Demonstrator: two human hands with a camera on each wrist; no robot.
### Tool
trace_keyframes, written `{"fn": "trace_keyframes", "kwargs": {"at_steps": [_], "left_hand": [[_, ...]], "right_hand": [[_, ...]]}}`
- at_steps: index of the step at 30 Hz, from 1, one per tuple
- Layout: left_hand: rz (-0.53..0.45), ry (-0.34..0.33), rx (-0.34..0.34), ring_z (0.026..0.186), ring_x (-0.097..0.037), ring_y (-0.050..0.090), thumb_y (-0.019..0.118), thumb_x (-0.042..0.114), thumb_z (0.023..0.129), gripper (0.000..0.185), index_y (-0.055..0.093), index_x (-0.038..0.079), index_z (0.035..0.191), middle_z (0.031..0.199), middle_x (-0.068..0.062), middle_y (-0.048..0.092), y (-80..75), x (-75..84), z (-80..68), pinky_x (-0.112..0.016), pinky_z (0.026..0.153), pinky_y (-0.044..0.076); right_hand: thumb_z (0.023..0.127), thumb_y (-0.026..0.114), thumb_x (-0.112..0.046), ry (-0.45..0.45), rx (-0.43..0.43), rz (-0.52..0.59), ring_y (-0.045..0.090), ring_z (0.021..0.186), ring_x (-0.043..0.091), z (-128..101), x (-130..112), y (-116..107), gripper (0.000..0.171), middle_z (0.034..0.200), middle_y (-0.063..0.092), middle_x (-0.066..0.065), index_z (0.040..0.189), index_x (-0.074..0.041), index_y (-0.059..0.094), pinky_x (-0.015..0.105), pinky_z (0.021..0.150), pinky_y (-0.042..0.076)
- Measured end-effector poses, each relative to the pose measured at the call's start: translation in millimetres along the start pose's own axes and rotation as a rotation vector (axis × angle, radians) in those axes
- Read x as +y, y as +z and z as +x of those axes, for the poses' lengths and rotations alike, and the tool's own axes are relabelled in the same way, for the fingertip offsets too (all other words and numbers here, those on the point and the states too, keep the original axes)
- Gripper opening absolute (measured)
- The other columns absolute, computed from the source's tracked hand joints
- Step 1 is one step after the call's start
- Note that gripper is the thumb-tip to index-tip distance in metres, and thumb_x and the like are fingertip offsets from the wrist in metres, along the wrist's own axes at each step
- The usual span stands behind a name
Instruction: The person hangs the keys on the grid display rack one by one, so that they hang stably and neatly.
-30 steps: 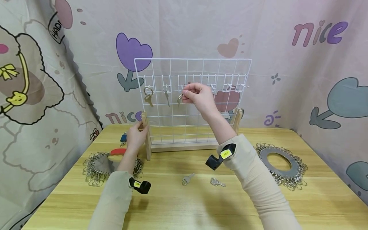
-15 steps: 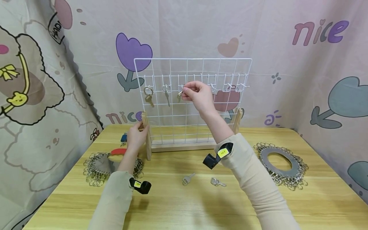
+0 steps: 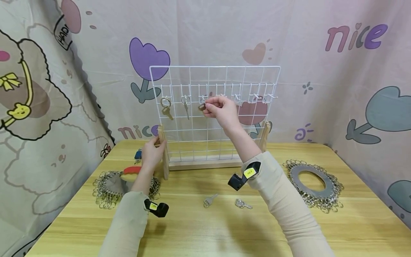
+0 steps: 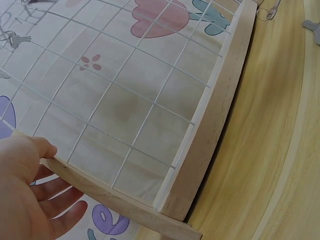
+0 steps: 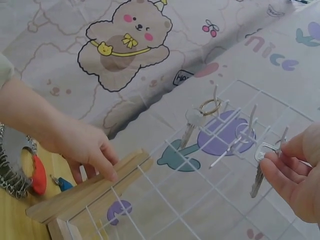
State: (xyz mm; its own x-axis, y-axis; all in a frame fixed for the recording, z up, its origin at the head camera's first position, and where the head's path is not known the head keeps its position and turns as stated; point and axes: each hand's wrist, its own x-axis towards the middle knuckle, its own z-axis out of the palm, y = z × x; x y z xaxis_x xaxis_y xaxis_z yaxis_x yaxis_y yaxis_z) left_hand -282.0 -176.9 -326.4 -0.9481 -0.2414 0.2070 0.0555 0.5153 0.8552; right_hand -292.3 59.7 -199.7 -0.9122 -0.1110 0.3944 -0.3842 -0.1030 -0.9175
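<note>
A white wire grid rack [image 3: 216, 139] stands on the table in a wooden base. My left hand [image 3: 153, 151] holds its left wooden post [image 4: 115, 200], thumb on one side and fingers on the other. At the third hook from the left, my right hand [image 3: 224, 112] pinches a key [image 5: 258, 170] by its ring end, between thumb and fingertips. The ring lies right at that hook [image 5: 284, 134], partly hidden by the fingers. To its left, a key with a brass-coloured ring [image 5: 210, 107] and a second key [image 3: 186, 107] hang from hooks.
Two loose keys with rings, one left [image 3: 208, 201] and one right [image 3: 243, 203], lie before the rack. Large metal rings full of looped key rings lie at left [image 3: 112, 184] and right [image 3: 293, 175]. A blue-headed key [image 3: 138, 154] lies behind my left hand.
My right hand has dipped slightly after a small rise, and the key's ring now shows at the third hook. The left hand stays on the post.
</note>
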Motion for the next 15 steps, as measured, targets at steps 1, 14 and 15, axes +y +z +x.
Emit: {"fn": "trace_keyframes", "kwargs": {"at_steps": [1,14,15], "left_hand": [[-0.001,-0.003,-0.002,0.114,-0.037,0.052,0.052,0.026,0.095,0.048,0.045,0.000,0.135,0.127,-0.021,0.053,0.1,-0.3,0.0,-0.048,0.094,0.042],[0.004,-0.009,-0.003,0.116,-0.036,0.051,0.051,0.026,0.095,0.048,0.045,0.001,0.135,0.128,-0.020,0.053,0.4,-1.0,0.3,-0.048,0.095,0.041],[0.004,-0.007,-0.002,0.116,-0.036,0.051,0.051,0.026,0.095,0.048,0.045,0.001,0.135,0.128,-0.020,0.053,0.5,-0.7,0.1,-0.048,0.095,0.041]], "right_hand": [[0.087,0.057,0.007,0.004,0.001,-0.001,0.061,0.065,0.012,0,1,-1,0.014,0.077,0.058,0.009,0.099,0.015,0.059,0.025,0.067,0.054],[0.088,0.056,0.006,0.046,-0.018,-0.040,0.063,0.066,0.010,-17,23,-22,0.016,0.075,0.058,0.006,0.101,0.016,0.056,0.027,0.069,0.055],[0.088,0.056,0.006,0.053,-0.022,-0.044,0.063,0.066,0.010,-19,25,-25,0.016,0.075,0.058,0.006,0.101,0.016,0.056,0.027,0.069,0.055]]}}
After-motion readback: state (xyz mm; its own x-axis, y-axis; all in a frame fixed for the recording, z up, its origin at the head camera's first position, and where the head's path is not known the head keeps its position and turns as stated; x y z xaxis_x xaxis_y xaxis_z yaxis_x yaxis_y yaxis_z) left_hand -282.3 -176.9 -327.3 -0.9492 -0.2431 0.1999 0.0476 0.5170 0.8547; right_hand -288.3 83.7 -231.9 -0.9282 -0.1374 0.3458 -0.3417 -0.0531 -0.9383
